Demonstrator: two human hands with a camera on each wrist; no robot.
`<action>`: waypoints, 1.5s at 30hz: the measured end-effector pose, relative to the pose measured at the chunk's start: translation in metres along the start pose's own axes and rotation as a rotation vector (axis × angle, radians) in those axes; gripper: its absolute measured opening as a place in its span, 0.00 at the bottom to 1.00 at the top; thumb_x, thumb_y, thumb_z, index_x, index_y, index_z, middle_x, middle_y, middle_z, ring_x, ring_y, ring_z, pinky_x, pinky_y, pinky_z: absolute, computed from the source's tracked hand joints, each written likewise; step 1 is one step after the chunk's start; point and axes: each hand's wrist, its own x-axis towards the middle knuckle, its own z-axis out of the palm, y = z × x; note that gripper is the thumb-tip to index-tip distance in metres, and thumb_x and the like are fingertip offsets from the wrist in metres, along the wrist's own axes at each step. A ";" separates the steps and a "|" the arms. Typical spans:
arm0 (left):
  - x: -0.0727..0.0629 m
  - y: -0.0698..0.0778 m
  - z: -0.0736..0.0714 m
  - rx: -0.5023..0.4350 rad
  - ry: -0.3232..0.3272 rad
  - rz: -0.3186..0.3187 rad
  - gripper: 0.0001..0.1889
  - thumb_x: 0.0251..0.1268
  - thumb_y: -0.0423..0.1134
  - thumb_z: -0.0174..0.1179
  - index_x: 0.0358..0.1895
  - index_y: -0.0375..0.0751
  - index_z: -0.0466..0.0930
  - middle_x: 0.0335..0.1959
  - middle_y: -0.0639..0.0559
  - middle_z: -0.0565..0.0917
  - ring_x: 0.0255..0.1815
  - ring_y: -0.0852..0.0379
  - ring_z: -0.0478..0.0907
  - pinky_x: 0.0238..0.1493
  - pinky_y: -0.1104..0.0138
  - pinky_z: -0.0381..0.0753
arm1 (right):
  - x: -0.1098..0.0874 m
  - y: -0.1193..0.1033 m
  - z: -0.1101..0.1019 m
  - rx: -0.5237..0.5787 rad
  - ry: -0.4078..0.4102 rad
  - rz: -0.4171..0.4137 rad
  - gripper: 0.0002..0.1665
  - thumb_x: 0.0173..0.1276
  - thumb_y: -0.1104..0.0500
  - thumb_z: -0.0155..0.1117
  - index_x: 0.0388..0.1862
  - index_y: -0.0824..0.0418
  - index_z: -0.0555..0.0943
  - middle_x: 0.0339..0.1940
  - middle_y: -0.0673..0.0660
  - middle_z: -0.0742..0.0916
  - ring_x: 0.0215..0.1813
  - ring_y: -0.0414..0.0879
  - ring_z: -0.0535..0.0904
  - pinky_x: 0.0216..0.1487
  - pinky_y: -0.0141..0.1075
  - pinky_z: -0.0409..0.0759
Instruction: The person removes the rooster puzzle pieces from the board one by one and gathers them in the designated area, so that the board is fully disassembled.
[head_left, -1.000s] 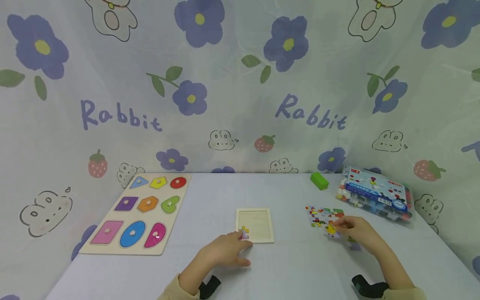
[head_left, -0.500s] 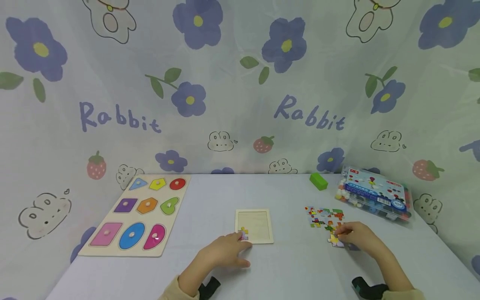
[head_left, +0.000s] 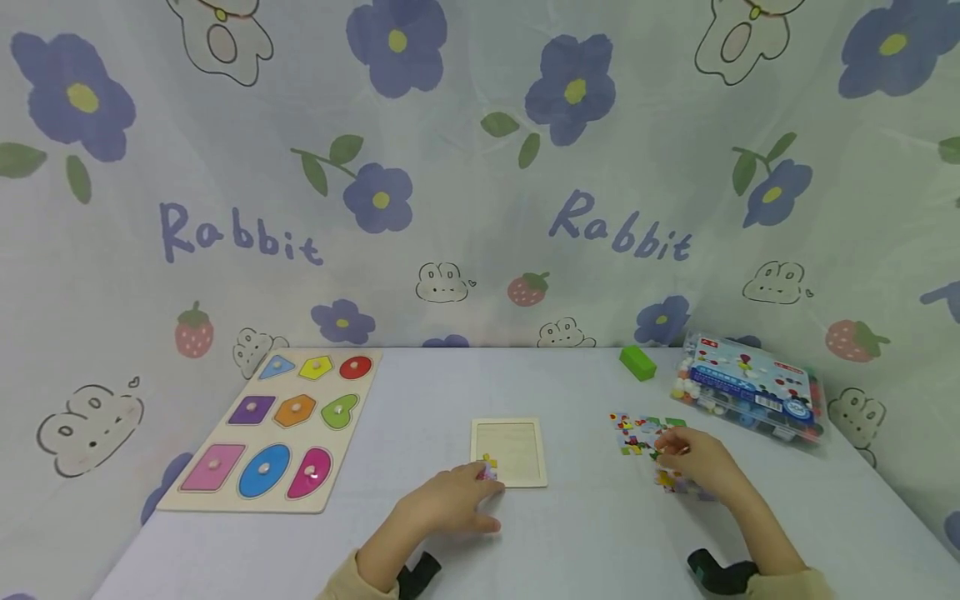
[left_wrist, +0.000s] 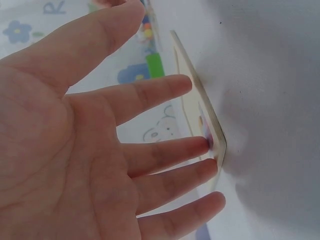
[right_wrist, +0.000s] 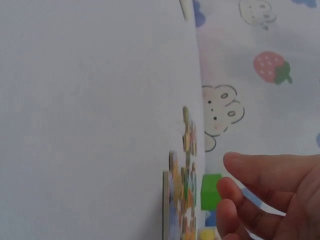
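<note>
My left hand (head_left: pixel 453 500) rests with its fingertips at the near left corner of a small square wooden puzzle tray (head_left: pixel 543 458). A yellow-and-purple jigsaw piece (head_left: pixel 490 461) lies in that corner, partly under the fingers. In the left wrist view the fingers are spread and nearly straight along the tray's edge (left_wrist: pixel 212 112). My right hand (head_left: pixel 705 462) hovers over a cluster of colourful jigsaw pieces (head_left: pixel 628 435), overlapping some of them. In the right wrist view its thumb and loosely bent fingers stand apart with nothing between them, beside the upright-looking row of pieces (right_wrist: pixel 187 185).
On the left lies a wooden shape board (head_left: pixel 251 450) with knobbed, coloured shapes. Behind the jigsaw pieces stand a green block (head_left: pixel 638 363) and a clear plastic case (head_left: pixel 750 387) of small coloured parts. A patterned curtain (head_left: pixel 480 208) hangs behind the table.
My right hand slid a yellow jigsaw piece slightly toward me, released it, then moved away from me and left over the cluster. My left hand has stayed at the tray corner.
</note>
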 end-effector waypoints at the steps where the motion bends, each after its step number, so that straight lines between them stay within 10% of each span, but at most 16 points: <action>1: 0.000 0.000 0.000 -0.003 -0.001 -0.002 0.28 0.53 0.56 0.63 0.57 0.51 0.76 0.63 0.41 0.69 0.63 0.43 0.67 0.58 0.48 0.67 | 0.001 -0.003 0.003 0.001 0.007 -0.010 0.12 0.60 0.61 0.63 0.41 0.66 0.79 0.32 0.53 0.80 0.36 0.45 0.75 0.30 0.36 0.73; 24: -0.003 -0.001 0.001 0.088 -0.027 -0.026 0.29 0.54 0.57 0.62 0.61 0.61 0.71 0.66 0.35 0.62 0.65 0.35 0.60 0.59 0.44 0.62 | 0.037 -0.090 0.077 0.092 0.053 -0.130 0.05 0.56 0.67 0.66 0.31 0.60 0.81 0.24 0.49 0.80 0.29 0.41 0.72 0.30 0.34 0.70; 45: -0.002 -0.002 0.001 0.107 -0.025 -0.022 0.29 0.53 0.57 0.62 0.62 0.64 0.71 0.66 0.32 0.62 0.64 0.34 0.62 0.56 0.43 0.65 | 0.046 -0.138 0.134 0.023 -0.255 -0.346 0.17 0.59 0.63 0.63 0.48 0.61 0.81 0.29 0.50 0.79 0.32 0.43 0.71 0.32 0.36 0.68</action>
